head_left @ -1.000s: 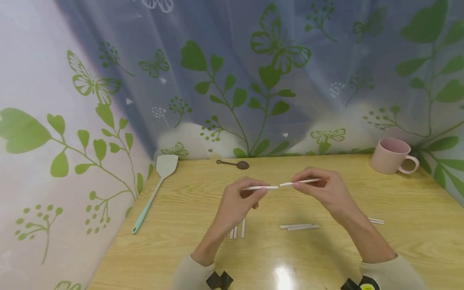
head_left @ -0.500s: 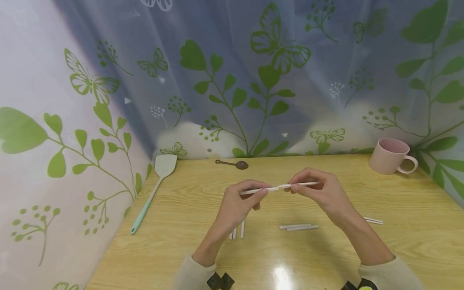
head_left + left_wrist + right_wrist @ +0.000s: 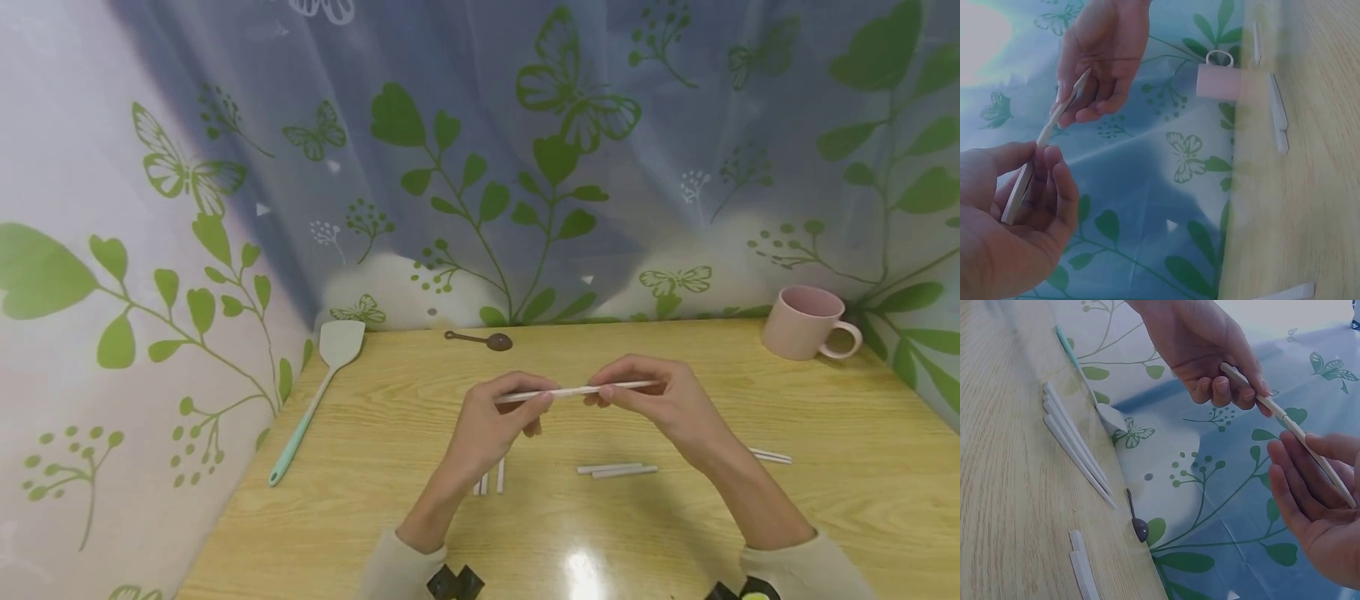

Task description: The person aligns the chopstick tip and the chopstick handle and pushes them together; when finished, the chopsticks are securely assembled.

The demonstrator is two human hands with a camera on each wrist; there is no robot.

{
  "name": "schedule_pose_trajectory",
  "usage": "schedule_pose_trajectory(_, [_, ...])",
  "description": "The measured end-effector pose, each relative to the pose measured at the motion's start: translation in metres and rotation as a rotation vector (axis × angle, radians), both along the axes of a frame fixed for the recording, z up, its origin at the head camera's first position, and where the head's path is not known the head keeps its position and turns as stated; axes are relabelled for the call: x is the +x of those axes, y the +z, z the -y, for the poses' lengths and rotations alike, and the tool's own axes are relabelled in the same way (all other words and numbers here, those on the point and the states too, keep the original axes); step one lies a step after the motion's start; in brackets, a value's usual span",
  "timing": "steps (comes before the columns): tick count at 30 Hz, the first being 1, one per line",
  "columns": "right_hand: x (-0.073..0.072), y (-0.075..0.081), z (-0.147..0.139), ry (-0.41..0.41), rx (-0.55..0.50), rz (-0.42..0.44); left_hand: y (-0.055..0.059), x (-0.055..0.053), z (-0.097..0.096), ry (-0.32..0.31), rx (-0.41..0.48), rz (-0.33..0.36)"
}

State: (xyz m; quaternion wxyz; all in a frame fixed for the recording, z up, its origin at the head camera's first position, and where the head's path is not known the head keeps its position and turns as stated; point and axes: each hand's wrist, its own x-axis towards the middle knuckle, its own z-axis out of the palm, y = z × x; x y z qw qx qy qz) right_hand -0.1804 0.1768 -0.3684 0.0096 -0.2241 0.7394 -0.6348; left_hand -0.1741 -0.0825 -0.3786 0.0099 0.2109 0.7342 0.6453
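Observation:
In the head view my left hand (image 3: 491, 417) pinches a white chopstick piece (image 3: 517, 397) between thumb and fingers. My right hand (image 3: 671, 400) pinches a second, slimmer chopstick piece (image 3: 633, 385) at the same height above the table. The two pieces meet end to end in one nearly straight line. A thin seam shows between them in the right wrist view, where the left-hand piece (image 3: 1241, 377) joins the right-hand piece (image 3: 1313, 452). From the left wrist, the left-hand piece (image 3: 1018, 194) lies across the fingers. Whether the ends are locked together cannot be seen.
On the wooden table (image 3: 360, 533) lie more chopstick pieces: a pair (image 3: 618, 471) in the middle, several (image 3: 1079, 444) towards the left, and a pair (image 3: 771, 456) beyond the right forearm. Further back are a spatula (image 3: 318, 408), a brown spoon (image 3: 498, 342) and a pink mug (image 3: 802, 325).
The gap between the two chopstick pieces has closed; their ends overlapped side by side, and now line up. The right hand has come slightly left and down. The left hand stays nearly still.

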Motion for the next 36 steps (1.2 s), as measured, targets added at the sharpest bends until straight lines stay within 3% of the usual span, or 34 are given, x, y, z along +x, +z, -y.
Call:
schedule_pose_trajectory(10, [0.0031, -0.0022, 0.0025, 0.077, 0.002, 0.021, 0.0001, 0.0027, 0.0005, 0.006, -0.019, 0.009])
schedule_pose_trajectory(20, [0.0074, -0.0035, 0.0038, 0.077, 0.015, 0.083, -0.0002, 0.0062, -0.0020, -0.065, -0.006, 0.021])
schedule_pose_trajectory(36, [0.0095, -0.0022, 0.0082, 0.074, -0.001, 0.033, 0.0001, 0.0086, -0.0086, -0.057, 0.010, 0.021])
